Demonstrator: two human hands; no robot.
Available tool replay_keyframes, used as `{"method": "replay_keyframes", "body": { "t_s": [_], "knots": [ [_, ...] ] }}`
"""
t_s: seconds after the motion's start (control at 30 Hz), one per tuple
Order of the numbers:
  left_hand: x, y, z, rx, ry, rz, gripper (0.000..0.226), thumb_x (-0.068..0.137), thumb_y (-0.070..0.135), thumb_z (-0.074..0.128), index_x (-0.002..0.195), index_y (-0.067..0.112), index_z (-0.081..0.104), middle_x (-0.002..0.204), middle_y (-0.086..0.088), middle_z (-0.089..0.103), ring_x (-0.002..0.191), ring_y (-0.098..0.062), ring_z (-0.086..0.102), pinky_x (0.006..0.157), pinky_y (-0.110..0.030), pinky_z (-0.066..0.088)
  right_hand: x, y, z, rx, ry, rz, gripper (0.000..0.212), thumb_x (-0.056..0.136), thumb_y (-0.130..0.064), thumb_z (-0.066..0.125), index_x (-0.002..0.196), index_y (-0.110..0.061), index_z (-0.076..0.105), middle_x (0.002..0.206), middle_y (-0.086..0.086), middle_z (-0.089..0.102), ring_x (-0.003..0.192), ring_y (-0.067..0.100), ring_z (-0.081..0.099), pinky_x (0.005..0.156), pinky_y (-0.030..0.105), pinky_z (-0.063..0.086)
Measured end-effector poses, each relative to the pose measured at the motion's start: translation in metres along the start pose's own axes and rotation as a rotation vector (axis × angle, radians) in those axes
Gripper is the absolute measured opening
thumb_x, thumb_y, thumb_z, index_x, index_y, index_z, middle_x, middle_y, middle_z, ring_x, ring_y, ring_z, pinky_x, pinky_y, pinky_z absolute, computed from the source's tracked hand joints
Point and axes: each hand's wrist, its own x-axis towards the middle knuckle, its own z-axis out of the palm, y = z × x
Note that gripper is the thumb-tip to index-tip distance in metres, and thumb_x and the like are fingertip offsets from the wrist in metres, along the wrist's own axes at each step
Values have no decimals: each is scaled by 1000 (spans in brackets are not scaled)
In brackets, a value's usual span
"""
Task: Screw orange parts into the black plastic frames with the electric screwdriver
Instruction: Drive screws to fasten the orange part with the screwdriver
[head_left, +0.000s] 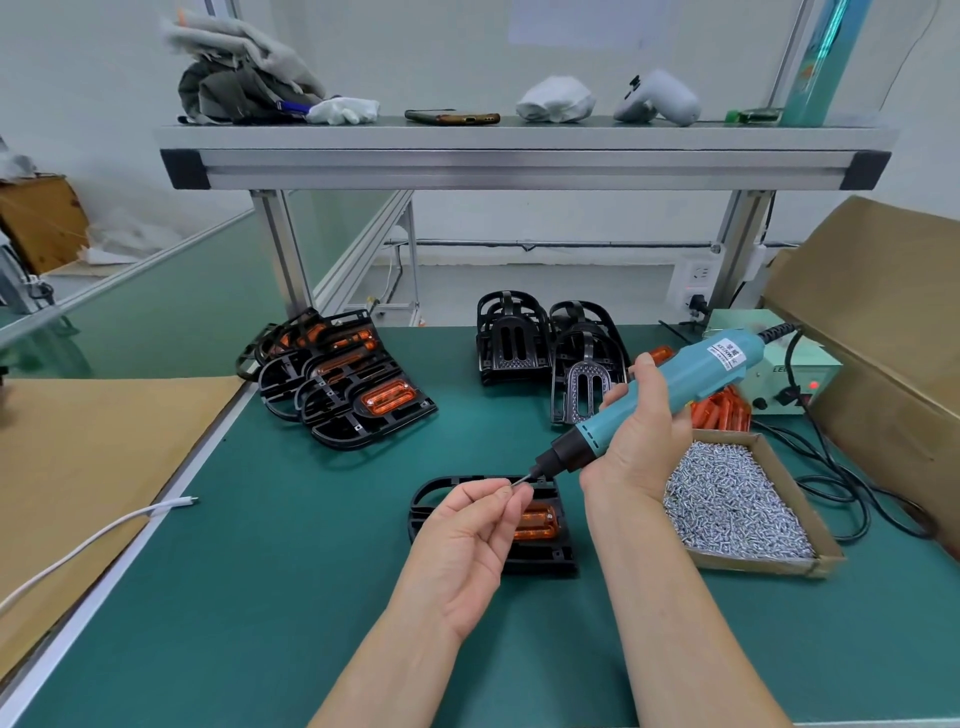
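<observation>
A green tabletop (311, 571) seen from above, at a workstation. At the back left lies an overlapping row of black frames already fitted with orange parts (343, 395). At the back centre stand the empty black frames (545, 348). On the right, a shallow cardboard tray (753, 564) holds a heap of small silver screws (727, 499), with loose orange parts (722, 410) just behind it.

In the near centre, one black plastic frame (540, 564) lies flat on the tabletop, with an orange part (537, 525) seated in it. The frame looks light and stiff and is full of openings. It would probably slide on the smooth mat, so it is best steadied at its outer rim.

The right hand (639, 431) is wrapped around the barrel of the teal electric screwdriver (691, 374), which slants down to the left above the frame. Its cord trails behind and may tug.

The left hand (472, 525) pinches what appears to be a single screw (519, 482) between thumb and forefinger at the bit tip. The screw is tiny and easily dropped. The orange plastic could crack if the screw is driven too hard.
</observation>
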Motion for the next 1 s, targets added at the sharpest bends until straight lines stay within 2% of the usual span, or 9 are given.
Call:
{"method": "replay_keyframes", "body": {
  "t_s": [0.27,0.47,0.57,0.67,0.73,0.8,0.9,1.0],
  "knots": [
    [2,-3,0,99,-13,108,12,74,-12,66,82,-3,65,86,-21,72,87,-28,74,66,-20,58,1,2,-1,-14,-1,-4,18,88,-25,75,99,-19,62,55,-15,60,53,3,59,53,21,51],
    [-1,-16,2,461,23,479,33,86,-13,64,71,16,71,83,-16,74,86,-30,74,73,-22,56,1,4,0,-29,54,2,18,87,-24,75,99,-19,62,54,-15,60,52,2,59,51,20,50],
    [-2,-18,0,665,-26,678,33,87,-9,64,76,21,71,82,-8,75,84,-25,74,75,-25,57,5,3,-2,26,133,90,19,86,-22,76,98,-17,63,56,-14,62,51,3,59,50,20,49],
    [-2,-17,-4,851,-52,875,35,88,-8,64,80,26,71,82,0,73,82,-24,72,77,-30,58,6,5,-4,55,168,160,18,86,-21,76,97,-19,62,67,-8,62,51,3,60,50,19,49],
    [1,-16,-7,927,-55,959,26,87,-3,64,82,22,71,81,1,72,80,-24,72,75,-37,59,6,8,-5,29,175,158,18,87,-22,76,97,-19,62,70,-6,61,51,3,60,50,19,50],
    [3,-15,-10,983,-49,986,19,86,3,67,86,21,72,82,3,72,79,-21,71,74,-42,59,5,10,-5,17,166,148,18,87,-21,76,98,-18,62,63,-8,63,50,3,60,49,19,50],
    [5,-12,-12,1025,-14,948,40,86,-2,70,109,31,71,89,11,74,84,-14,71,84,-32,57,7,12,-2,-16,137,114,19,87,-22,75,97,-18,60,49,-14,60,49,2,60,49,19,50],
    [6,-8,-13,1088,26,932,60,84,-2,71,124,42,61,91,19,74,89,-10,70,89,-20,51,9,15,0,-38,107,72,19,87,-24,74,97,-18,59,51,-14,60,50,2,60,50,19,49]
  ]
}}
